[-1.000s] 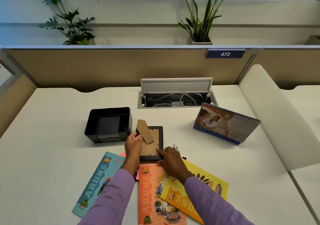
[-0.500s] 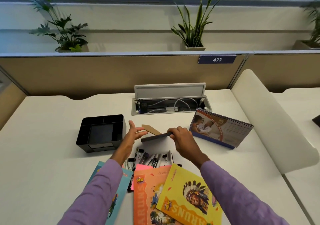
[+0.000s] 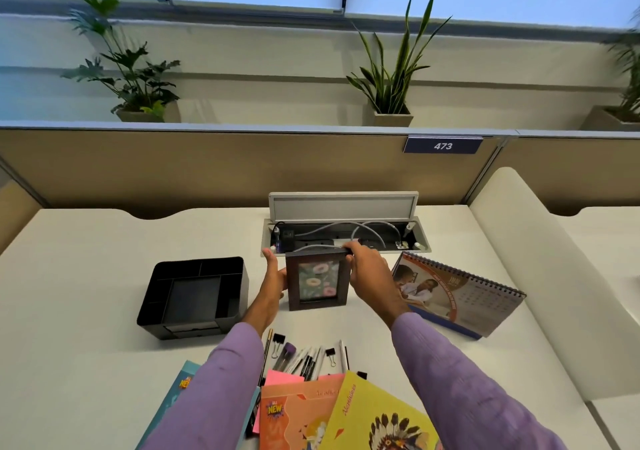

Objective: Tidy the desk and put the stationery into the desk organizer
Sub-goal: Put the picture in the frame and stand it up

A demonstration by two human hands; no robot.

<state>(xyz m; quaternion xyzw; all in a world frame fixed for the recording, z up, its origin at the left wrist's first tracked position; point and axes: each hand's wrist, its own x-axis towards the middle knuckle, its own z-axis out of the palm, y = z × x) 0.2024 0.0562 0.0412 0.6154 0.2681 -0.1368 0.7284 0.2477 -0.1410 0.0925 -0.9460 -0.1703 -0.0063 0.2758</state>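
A small dark photo frame [image 3: 317, 281] with a flower picture stands upright on the desk, facing me. My right hand [image 3: 370, 276] grips its top right corner. My left hand [image 3: 273, 278] holds its left edge, fingers straight behind it. The black desk organizer [image 3: 194, 297] sits just left of the frame, its compartments empty. Nearer to me lie several pens [image 3: 304, 359], binder clips [image 3: 278, 340] and pink sticky notes [image 3: 280, 378], partly hidden by my sleeves.
A desk calendar [image 3: 457, 293] stands to the right of the frame. An open cable tray [image 3: 346, 236] lies behind it. Orange [image 3: 294, 415], yellow [image 3: 377, 418] and teal [image 3: 180, 387] booklets overlap at the near edge. A white divider [image 3: 554, 276] bounds the right side.
The frame was lying face down on the stationery; both hands lifted it, turned it over and stood it upright further back. The pens and clips beneath it are now uncovered.
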